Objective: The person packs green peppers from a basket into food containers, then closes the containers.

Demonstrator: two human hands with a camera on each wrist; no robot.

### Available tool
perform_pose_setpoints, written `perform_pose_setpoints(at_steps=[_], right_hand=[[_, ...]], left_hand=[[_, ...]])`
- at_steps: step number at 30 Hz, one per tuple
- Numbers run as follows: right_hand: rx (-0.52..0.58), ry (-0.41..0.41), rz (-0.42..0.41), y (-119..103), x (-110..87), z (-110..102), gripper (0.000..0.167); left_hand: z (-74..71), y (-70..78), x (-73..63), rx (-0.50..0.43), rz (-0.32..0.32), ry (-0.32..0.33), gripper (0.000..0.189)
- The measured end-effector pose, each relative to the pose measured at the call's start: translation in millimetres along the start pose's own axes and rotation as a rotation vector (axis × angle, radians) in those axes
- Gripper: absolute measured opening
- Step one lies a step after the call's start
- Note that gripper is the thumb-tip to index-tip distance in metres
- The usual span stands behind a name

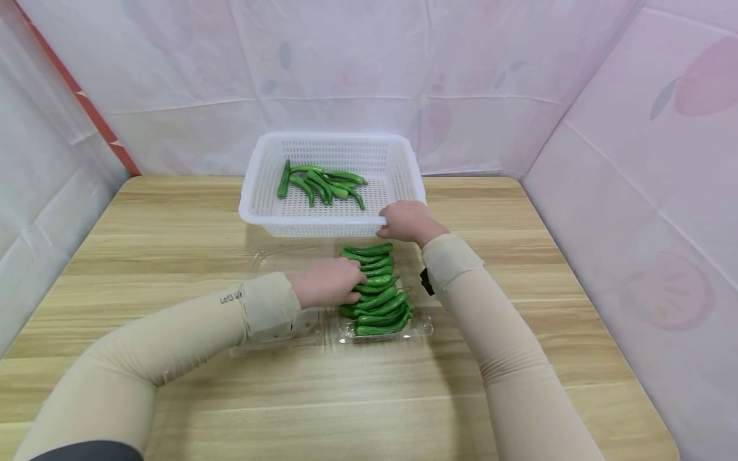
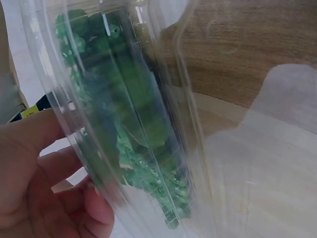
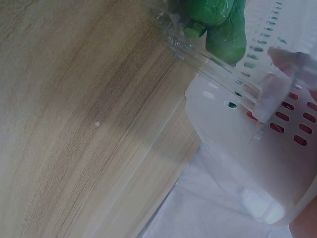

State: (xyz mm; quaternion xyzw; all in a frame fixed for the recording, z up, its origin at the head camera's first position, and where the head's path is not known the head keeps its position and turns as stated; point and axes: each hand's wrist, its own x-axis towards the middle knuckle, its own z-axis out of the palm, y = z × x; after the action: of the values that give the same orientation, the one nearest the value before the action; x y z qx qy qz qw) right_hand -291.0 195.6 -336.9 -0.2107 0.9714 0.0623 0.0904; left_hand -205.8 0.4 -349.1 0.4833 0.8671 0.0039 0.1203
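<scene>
A clear plastic clamshell box lies unfolded, with green chili peppers packed in a row in its right half. My left hand reaches across the clear lid half, its fingertips on the peppers at the row's left edge. Through clear plastic, the left wrist view shows those peppers beside the bent fingers. Behind the box, my right hand grips the front right rim of a white perforated basket. Inside the basket are several loose peppers.
All this stands on a wood-grain table. Pale printed sheeting hangs behind the table and along both sides. The basket stands close to the back edge, directly behind the box.
</scene>
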Motion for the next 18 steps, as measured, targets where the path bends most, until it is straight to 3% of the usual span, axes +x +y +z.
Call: perform_pose_setpoints(at_steps=[4,12,18], right_hand=[[-0.009,-0.003,0.003,-0.3,0.4,0.6,0.027],[-0.005,0.003,-0.002,0.0,1.1,1.7,0.026],[-0.007,0.001,0.004,0.2,1.8,1.7,0.026]], left_hand=[[1.8,1.1,0.3,0.030,0.004,0.004,0.025],[6.3,3.0,2.2,-0.045,-0.028,0.029,0.016],[7.0,0.9,0.2,-0.077,0.037,0.104,0.009]])
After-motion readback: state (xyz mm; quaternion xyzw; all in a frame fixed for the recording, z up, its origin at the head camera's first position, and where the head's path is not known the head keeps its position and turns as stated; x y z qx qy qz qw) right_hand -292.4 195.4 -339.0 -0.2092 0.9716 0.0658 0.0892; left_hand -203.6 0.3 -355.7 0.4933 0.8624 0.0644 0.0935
